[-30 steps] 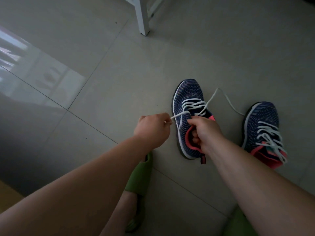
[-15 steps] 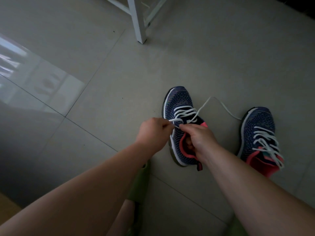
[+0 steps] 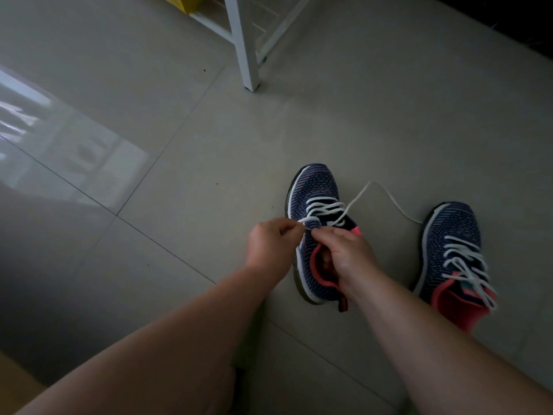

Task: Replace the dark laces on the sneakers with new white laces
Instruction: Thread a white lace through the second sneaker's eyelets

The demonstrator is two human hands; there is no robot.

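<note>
One sneaker (image 3: 454,250) fully white-laced; left hand (image 3: 270,250) and right hand (image 3: 344,253) each pinch lace (image 3: 324,209) ends, upper eyelets near the pinch left.

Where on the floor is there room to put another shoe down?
The grey tiled floor is bare to the left of the navy knit sneaker being laced, up to the white furniture leg. Between that sneaker and the second navy sneaker it is crowded: a loose white lace trails there, and the left hand and right hand work close by.
</note>
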